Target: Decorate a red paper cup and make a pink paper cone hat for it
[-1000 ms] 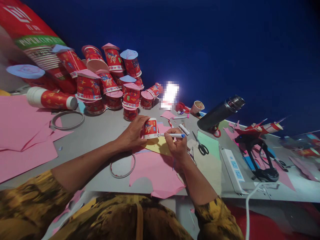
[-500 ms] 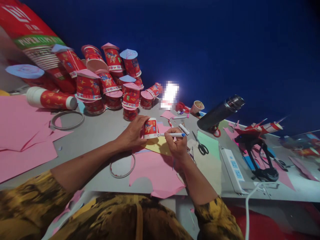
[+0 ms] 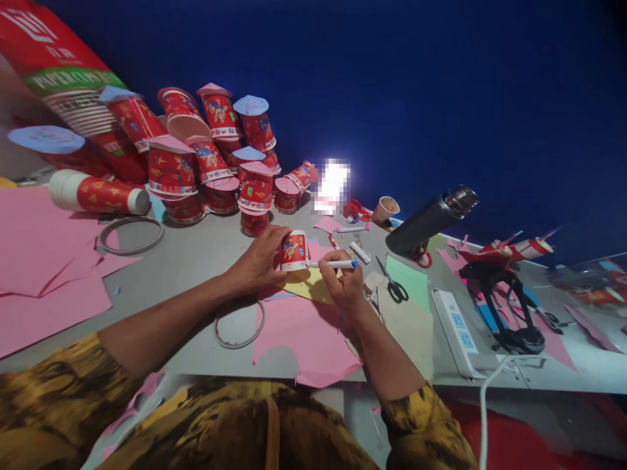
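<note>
Pen (image 3: 340,264) edged leftward toward the cup (image 3: 294,250) in left hand (image 3: 262,260).

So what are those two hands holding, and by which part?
The left hand holds a red and white paper cup by its side wall; the right hand grips a slim white, blue-ended marker by its barrel.

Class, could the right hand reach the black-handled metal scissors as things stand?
Probably yes: the scissors lie nearby, nothing covering them, though the right hand holds a slim white blue-ended marker.
</note>
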Demonstrator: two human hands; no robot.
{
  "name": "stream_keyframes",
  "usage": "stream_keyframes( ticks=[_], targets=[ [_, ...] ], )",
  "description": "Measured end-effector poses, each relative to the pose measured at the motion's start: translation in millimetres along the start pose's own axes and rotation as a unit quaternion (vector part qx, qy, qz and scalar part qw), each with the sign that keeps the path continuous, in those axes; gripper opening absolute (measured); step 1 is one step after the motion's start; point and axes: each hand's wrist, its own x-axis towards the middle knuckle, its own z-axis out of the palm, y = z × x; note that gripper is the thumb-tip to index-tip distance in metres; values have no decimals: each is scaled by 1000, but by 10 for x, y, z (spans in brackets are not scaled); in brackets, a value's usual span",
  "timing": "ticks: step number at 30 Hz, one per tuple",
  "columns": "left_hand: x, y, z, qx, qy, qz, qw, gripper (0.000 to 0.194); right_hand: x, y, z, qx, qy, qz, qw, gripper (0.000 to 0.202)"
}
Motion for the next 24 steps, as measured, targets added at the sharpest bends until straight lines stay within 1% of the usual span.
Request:
stream_keyframes(
  ticks=[4, 9, 14, 19, 24],
  targets=[
    [-3, -5, 8, -9, 4, -2, 1000, 84, 9, 8, -8, 2, 12, 5, 1000, 22],
    [-3, -8, 10, 5, 0, -2, 1000, 83, 18, 21, -1, 6, -1, -9, 1000, 20],
    [3, -18, 13, 11, 2, 1, 1000, 83, 11, 22, 0, 11, 11, 7, 1000, 22],
    [2, -33, 19, 10, 1, 4, 1000, 84, 14, 18, -11, 1, -16, 5, 1000, 22],
    [0, -25, 9, 5, 1, 4, 1000, 83, 2, 22, -12, 29, 6, 16, 999, 21]
  ],
)
